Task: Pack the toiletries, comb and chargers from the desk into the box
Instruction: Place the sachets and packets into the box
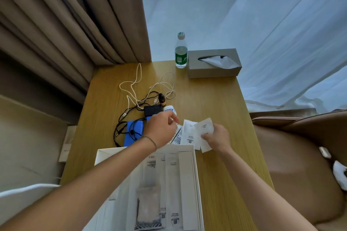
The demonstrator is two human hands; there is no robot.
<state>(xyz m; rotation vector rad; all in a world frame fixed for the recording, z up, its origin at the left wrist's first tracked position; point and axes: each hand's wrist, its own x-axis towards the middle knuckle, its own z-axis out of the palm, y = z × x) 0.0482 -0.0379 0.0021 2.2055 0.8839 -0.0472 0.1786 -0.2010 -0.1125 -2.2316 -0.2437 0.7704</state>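
On the wooden table point(216, 99), the right hand point(216, 138) pinches flat white sachets point(203, 133) just beyond the far right corner of the open white box point(194, 174), which already holds long white packets. The left hand point(161, 129), fingers curled, reaches over more printed packets beside it; whether it grips any I cannot tell. Farther left lie a black charger point(152, 110), tangled cables and a blue block point(133, 133).
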